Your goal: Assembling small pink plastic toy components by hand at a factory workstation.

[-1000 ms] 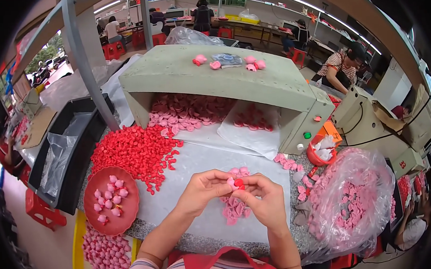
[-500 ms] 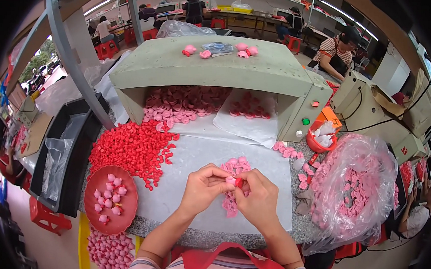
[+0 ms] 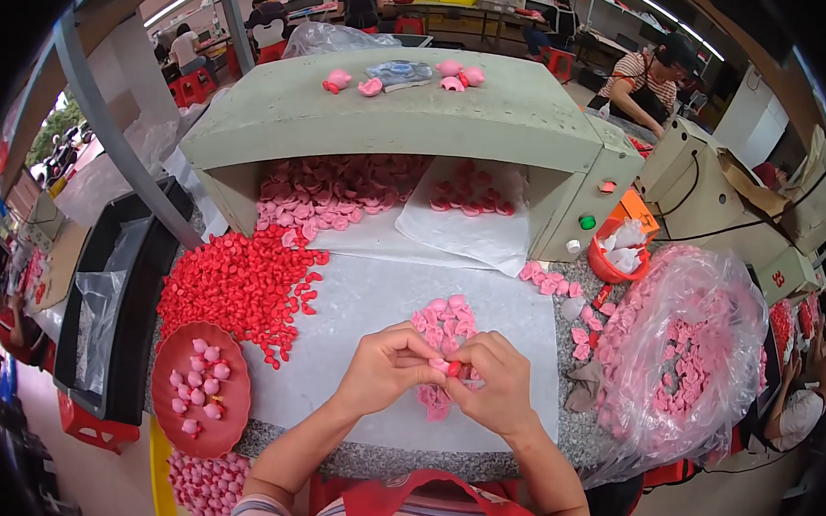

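Note:
Above the white sheet [image 3: 341, 310], my two hands meet fingertip to fingertip. My left hand [image 3: 382, 369] pinches a small pink molded piece [image 3: 437, 363], mostly covered by the fingers. Against it sits a small glossy red piece [image 3: 454, 369], gripped by the thumb and fingers of my right hand [image 3: 498, 380]. Whether the two pieces are joined I cannot tell. Beneath and behind the hands lies a strip of loose pink molded pieces [image 3: 445, 320]. A heap of red pieces [image 3: 230, 283] spreads to the left.
A red dish [image 3: 167, 405] of pink-and-red figures overlaps a yellow bin [image 3: 168, 500]. Behind the sheet stands a grey-green metal housing [image 3: 376, 118] with pink parts inside. A clear bag [image 3: 711, 334] of pink pieces and a red bowl [image 3: 612, 265] are at right. Co-workers sit farther off.
The whole view has shifted slightly. My hands stay together, a little lower over the sheet, and the red piece now shows more fully between the fingertips.

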`<state>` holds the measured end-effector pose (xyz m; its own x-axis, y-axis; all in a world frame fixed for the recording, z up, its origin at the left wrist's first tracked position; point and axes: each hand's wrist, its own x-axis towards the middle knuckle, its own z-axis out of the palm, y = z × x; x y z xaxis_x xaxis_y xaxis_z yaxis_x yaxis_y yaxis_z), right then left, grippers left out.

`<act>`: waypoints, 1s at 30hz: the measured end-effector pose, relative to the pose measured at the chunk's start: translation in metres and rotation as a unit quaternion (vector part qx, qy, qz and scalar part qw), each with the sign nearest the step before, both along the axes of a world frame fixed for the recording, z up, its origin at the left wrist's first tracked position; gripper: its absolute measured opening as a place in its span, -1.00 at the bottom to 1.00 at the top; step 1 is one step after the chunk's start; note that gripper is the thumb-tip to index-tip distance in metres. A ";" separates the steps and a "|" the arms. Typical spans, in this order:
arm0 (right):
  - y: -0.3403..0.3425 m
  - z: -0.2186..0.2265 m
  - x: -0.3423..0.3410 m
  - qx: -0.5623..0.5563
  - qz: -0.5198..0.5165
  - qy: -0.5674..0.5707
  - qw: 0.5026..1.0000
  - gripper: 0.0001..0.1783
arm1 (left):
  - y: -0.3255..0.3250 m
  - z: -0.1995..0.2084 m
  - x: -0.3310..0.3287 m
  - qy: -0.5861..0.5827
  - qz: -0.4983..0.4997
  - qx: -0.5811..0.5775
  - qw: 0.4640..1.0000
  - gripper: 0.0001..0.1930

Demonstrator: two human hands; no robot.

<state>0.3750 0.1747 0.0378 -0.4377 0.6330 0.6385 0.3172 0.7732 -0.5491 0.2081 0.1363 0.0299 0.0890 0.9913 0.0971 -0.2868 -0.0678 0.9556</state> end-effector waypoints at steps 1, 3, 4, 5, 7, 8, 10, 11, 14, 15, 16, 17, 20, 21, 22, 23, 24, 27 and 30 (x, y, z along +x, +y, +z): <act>0.003 -0.006 0.001 -0.003 -0.001 0.014 1.000 -0.74 | 0.005 -0.006 0.002 0.016 0.002 0.011 1.000 -0.84; 0.013 -0.019 0.005 -0.008 0.002 0.025 1.000 -0.75 | 0.019 -0.019 0.005 0.029 0.008 0.020 0.999 -0.86; 0.019 -0.027 0.007 -0.001 -0.018 0.029 0.999 -0.75 | 0.030 -0.027 0.006 0.025 -0.015 0.012 1.000 -0.87; 0.027 -0.034 0.010 0.007 -0.040 0.034 0.999 -0.75 | 0.044 -0.035 0.009 0.020 -0.040 0.004 0.999 -0.87; 0.055 -0.053 0.015 0.003 -0.076 0.009 0.997 -0.69 | 0.086 -0.048 0.011 0.037 -0.077 0.003 0.996 -0.88; 0.068 -0.060 0.020 -0.003 -0.116 -0.013 0.993 -0.63 | 0.112 -0.053 0.014 0.058 -0.118 0.001 0.991 -0.89; 0.094 -0.057 0.025 -0.041 -0.187 -0.027 0.981 -0.52 | 0.178 -0.060 0.023 0.185 -0.048 0.131 0.973 -0.88; 0.105 -0.053 0.022 -0.079 -0.251 -0.034 0.964 -0.41 | 0.213 -0.063 0.021 0.282 0.059 0.203 0.936 -0.89; 0.113 -0.047 0.024 -0.099 -0.228 -0.045 0.967 -0.36 | 0.311 -0.087 0.009 0.489 0.241 0.203 0.813 -0.92; 0.111 -0.046 0.027 -0.119 -0.212 -0.047 0.969 -0.41 | 0.330 -0.085 0.011 0.511 0.248 0.194 0.800 -0.89; 0.108 -0.048 0.028 -0.121 -0.196 -0.053 0.972 -0.41 | 0.341 -0.086 0.010 0.536 0.261 0.178 0.783 -0.86; 0.101 -0.047 0.028 -0.132 -0.180 -0.056 0.973 -0.49 | 0.356 -0.098 0.010 0.523 0.300 0.222 0.766 -0.85; 0.086 -0.044 0.021 -0.157 -0.138 -0.065 0.976 -0.63 | 0.381 -0.129 0.019 0.596 0.320 0.218 0.704 -0.81; 0.084 -0.042 0.022 -0.166 -0.160 -0.063 0.971 -0.69 | 0.369 -0.120 0.035 0.595 0.268 0.178 0.737 -0.82; 0.081 -0.039 0.016 -0.163 -0.151 -0.066 0.973 -0.75 | 0.349 -0.099 0.047 0.591 0.216 0.139 0.764 -0.82; 0.078 -0.040 0.003 -0.164 -0.137 -0.066 0.975 -0.75 | 0.323 -0.087 0.041 0.595 0.225 0.131 0.760 -0.82; 0.073 -0.043 -0.011 -0.162 -0.059 -0.081 0.982 -0.77 | 0.292 -0.077 0.030 0.553 0.264 0.141 0.777 -0.82; 0.058 -0.050 -0.079 -0.119 0.120 -0.130 0.977 -0.82 | 0.182 -0.058 -0.040 0.404 0.429 0.212 0.780 -0.78; 0.065 -0.094 -0.169 -0.102 0.157 -0.096 0.978 -0.81 | 0.066 -0.045 -0.093 0.388 0.536 0.097 0.743 -0.75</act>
<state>0.2056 0.2397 -0.0567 -0.7303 0.5540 0.3996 0.1945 0.7294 -0.6559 0.1155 0.2019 -0.0148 -0.6382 0.5075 0.5789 0.6641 -0.0174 0.7474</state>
